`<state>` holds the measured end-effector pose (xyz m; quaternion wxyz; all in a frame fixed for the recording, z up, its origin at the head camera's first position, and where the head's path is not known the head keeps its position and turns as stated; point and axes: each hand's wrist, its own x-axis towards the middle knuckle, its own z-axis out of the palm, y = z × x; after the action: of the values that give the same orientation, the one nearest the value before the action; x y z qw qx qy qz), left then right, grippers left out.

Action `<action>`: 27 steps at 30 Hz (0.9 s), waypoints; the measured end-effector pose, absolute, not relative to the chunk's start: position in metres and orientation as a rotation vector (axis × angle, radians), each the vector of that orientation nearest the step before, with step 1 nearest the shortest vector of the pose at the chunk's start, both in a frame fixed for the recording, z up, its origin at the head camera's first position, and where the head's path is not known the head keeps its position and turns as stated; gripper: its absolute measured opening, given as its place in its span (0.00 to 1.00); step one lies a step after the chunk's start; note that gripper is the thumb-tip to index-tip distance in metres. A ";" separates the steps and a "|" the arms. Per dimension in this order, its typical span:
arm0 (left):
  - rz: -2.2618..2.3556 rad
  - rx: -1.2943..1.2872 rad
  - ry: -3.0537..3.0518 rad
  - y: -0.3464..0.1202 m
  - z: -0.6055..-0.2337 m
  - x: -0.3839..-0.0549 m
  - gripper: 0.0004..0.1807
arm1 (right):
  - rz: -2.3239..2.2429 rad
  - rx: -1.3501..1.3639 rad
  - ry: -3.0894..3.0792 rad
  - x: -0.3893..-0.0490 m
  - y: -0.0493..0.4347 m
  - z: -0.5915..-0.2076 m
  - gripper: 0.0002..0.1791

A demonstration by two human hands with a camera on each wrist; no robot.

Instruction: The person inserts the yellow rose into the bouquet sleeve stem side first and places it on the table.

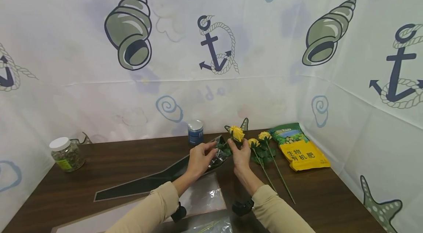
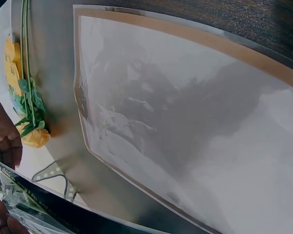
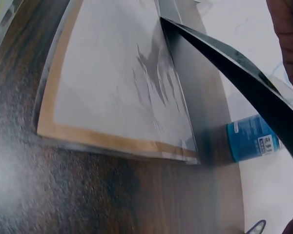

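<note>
In the head view a long black flower sleeve (image 1: 145, 181) with a clear front slants up from the table, a yellow rose (image 1: 237, 133) standing out of its wide end. My left hand (image 1: 199, 161) pinches the sleeve near its mouth, beside green leaves (image 1: 224, 146). My right hand (image 1: 242, 157) holds the rose just below its bloom, thumb and fingers on either side; the exact contact is hidden. The left wrist view catches the left fingers (image 2: 5, 219) on the clear film. Dark sleeve (image 3: 234, 73) also crosses the right wrist view.
Two yellow roses (image 1: 264, 148) lie right of my hands, beside a yellow-green fertilizer bag (image 1: 305, 152). A blue can (image 1: 195, 133) stands at the back edge, and a white-lidded jar (image 1: 67, 156) at left. Flat wrapping sheets (image 1: 205, 196) lie in front.
</note>
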<state>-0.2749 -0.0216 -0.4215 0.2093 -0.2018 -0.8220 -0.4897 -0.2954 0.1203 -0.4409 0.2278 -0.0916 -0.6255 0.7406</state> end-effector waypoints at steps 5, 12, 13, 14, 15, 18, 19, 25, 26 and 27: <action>-1.360 -0.561 -2.288 -0.020 -0.423 -0.274 0.12 | 1.984 -0.214 -1.718 -0.294 0.126 -0.438 0.30; -1.340 -0.551 -2.281 -0.020 -0.423 -0.276 0.12 | 1.878 -0.162 -1.796 -0.291 0.124 -0.436 0.25; -1.334 -0.551 -2.277 -0.020 -0.423 -0.277 0.12 | 1.867 -0.147 -1.826 -0.290 0.124 -0.436 0.24; -1.331 -0.549 -2.272 -0.021 -0.422 -0.278 0.12 | 1.855 -0.131 -1.852 -0.289 0.123 -0.437 0.24; -1.329 -0.548 -2.268 -0.021 -0.422 -0.279 0.12 | 1.848 -0.118 -1.877 -0.289 0.123 -0.437 0.24; -1.332 -0.555 -2.261 -0.021 -0.421 -0.281 0.12 | 1.839 -0.067 -1.939 -0.286 0.122 -0.439 0.24; -1.336 -0.556 -2.260 -0.021 -0.421 -0.281 0.12 | 1.856 -0.049 -1.946 -0.285 0.123 -0.440 0.24; -1.337 -0.550 -2.279 -0.021 -0.422 -0.282 0.12 | 1.879 0.044 -1.973 -0.279 0.126 -0.439 0.26; -1.339 -0.546 -2.284 -0.022 -0.422 -0.282 0.12 | 1.870 0.054 -1.981 -0.279 0.127 -0.439 0.25; -1.343 -0.537 -2.289 -0.022 -0.421 -0.282 0.12 | 1.866 0.063 -1.988 -0.278 0.127 -0.440 0.24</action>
<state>-0.2821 -0.0219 -0.4209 0.2150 -0.1938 -0.8256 -0.4843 -0.2783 0.1268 -0.4396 0.2059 0.0225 -0.7134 0.6695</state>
